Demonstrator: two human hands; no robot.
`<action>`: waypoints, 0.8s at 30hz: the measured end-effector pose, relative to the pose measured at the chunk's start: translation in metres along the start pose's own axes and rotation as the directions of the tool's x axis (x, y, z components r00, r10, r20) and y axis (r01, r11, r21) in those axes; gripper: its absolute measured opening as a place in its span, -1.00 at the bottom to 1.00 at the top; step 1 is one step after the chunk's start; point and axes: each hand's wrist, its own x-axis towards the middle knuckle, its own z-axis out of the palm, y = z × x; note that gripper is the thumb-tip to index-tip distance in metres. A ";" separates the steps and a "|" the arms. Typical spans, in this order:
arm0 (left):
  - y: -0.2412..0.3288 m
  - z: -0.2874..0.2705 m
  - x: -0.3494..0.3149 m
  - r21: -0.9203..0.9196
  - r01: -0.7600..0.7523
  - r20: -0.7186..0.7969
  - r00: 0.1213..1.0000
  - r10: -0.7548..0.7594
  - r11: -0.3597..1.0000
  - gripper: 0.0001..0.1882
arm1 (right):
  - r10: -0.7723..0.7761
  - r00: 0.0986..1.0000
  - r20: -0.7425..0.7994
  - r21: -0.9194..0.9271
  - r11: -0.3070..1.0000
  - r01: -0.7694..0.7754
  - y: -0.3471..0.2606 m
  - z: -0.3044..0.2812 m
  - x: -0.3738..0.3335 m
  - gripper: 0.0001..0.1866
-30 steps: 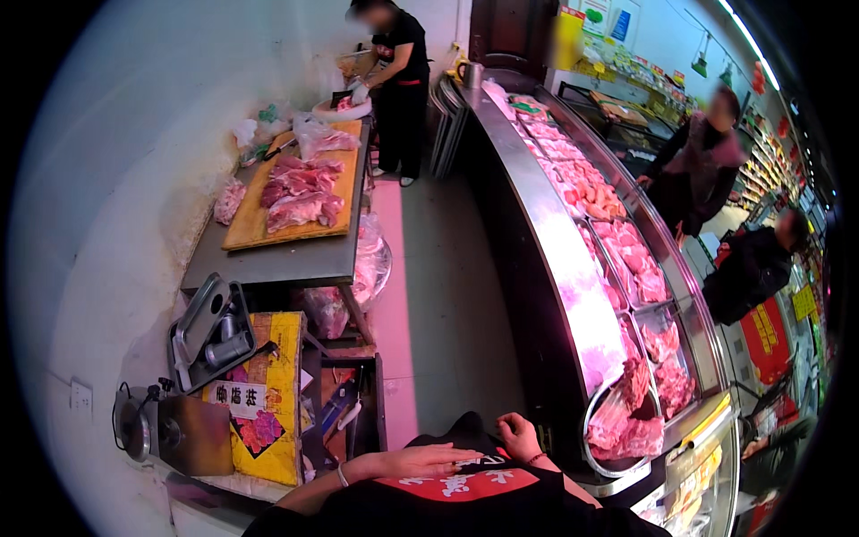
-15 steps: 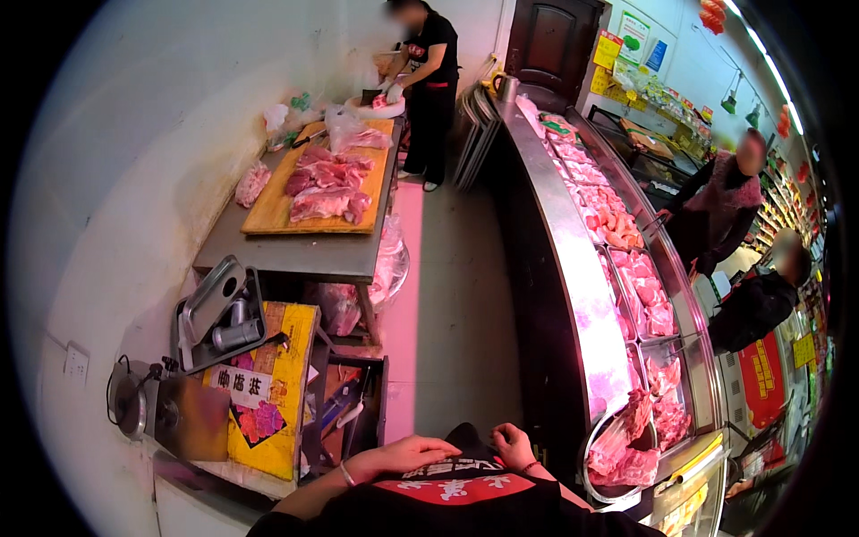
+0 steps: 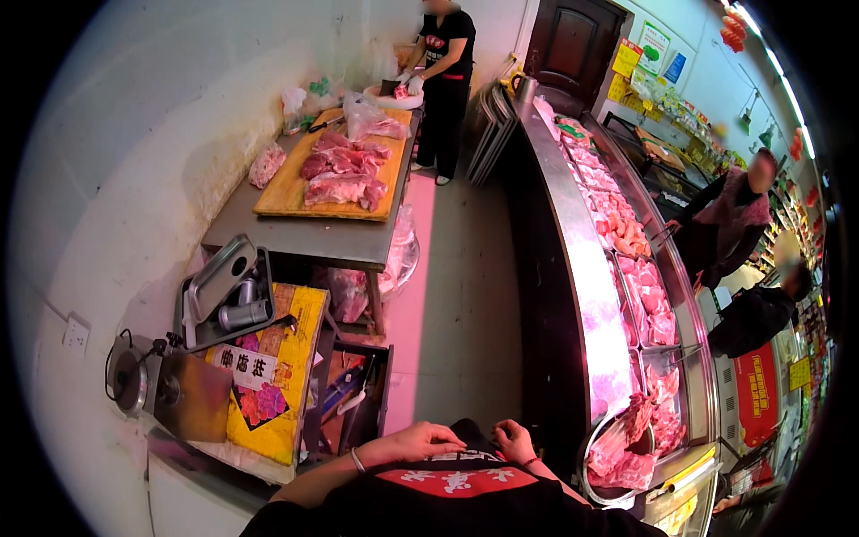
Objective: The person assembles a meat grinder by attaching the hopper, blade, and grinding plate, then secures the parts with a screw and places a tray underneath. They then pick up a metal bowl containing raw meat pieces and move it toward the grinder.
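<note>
A: What are the hands doing?

B: The left hand (image 3: 413, 442) and right hand (image 3: 515, 441) are both resting open on the dark apron (image 3: 456, 483), gripping nothing.

A: Anything changing?

B: The view is swinging; the cutting board (image 3: 295, 183) with raw meat (image 3: 343, 174) is sliding lower in the picture than a second ago, beyond the apron.

A: And beside it?

B: The display counter (image 3: 591, 268) is lying right of it.

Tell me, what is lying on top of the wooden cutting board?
Several slabs of raw pink meat lie on the wooden cutting board. The board surface beneath them is covered.
</note>
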 end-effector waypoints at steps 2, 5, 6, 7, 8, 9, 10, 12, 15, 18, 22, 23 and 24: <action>0.003 0.002 -0.003 -0.019 0.020 -0.022 1.000 -0.021 1.000 -0.68 | 0.007 1.000 0.004 -0.022 1.000 -0.007 -0.001 0.001 -0.001 -0.85; 0.015 0.001 -0.006 -0.024 0.053 -0.028 0.998 -0.054 0.998 -0.67 | -0.008 1.000 0.013 -0.050 0.999 0.009 -0.014 -0.003 -0.005 -0.84; 0.017 0.001 -0.007 -0.024 0.061 -0.031 0.998 -0.061 0.998 -0.66 | -0.006 1.000 0.009 -0.050 0.999 0.006 -0.017 -0.002 -0.006 -0.83; 0.019 0.001 -0.008 -0.023 0.066 -0.035 0.997 -0.067 0.998 -0.66 | -0.005 1.000 0.004 -0.051 0.999 0.005 -0.020 -0.002 -0.008 -0.82; 0.020 0.002 -0.009 -0.021 0.071 -0.038 0.997 -0.072 0.997 -0.65 | -0.004 1.000 0.000 -0.052 0.999 0.004 -0.021 -0.002 -0.008 -0.82; 0.018 0.003 -0.009 -0.015 0.065 -0.046 0.997 -0.066 0.998 -0.65 | -0.004 1.000 -0.002 -0.050 0.999 0.003 -0.019 -0.002 -0.008 -0.82; 0.014 0.005 -0.009 -0.010 0.061 -0.053 0.997 -0.061 0.998 -0.64 | -0.003 1.000 -0.002 -0.048 0.999 0.003 -0.017 0.000 -0.009 -0.82; 0.010 0.008 -0.010 -0.012 0.045 -0.072 0.996 -0.046 0.999 -0.64 | -0.005 1.000 0.000 -0.046 0.999 0.005 -0.014 0.001 -0.010 -0.81; 0.007 0.011 -0.013 -0.038 0.041 -0.092 0.995 -0.045 0.998 -0.64 | -0.012 1.000 0.005 -0.028 1.000 0.012 -0.019 0.001 -0.013 -0.81; 0.006 0.013 -0.016 -0.050 0.091 -0.083 0.992 -0.095 0.995 -0.64 | -0.008 1.000 0.002 -0.004 1.000 0.008 -0.019 0.001 -0.016 -0.80; 0.010 0.015 -0.022 -0.020 0.078 -0.085 0.993 -0.080 0.997 -0.68 | 0.012 1.000 0.002 -0.032 0.999 -0.012 -0.018 0.002 -0.020 -0.79; 0.010 0.015 -0.025 -0.016 0.054 -0.093 0.994 -0.055 0.998 -0.68 | 0.016 1.000 0.005 -0.039 0.999 -0.016 -0.019 0.002 -0.021 -0.79; 0.010 0.015 -0.027 -0.027 0.043 -0.094 0.995 -0.045 0.999 -0.69 | 0.012 1.000 0.003 -0.028 1.000 -0.012 -0.018 0.003 -0.022 -0.79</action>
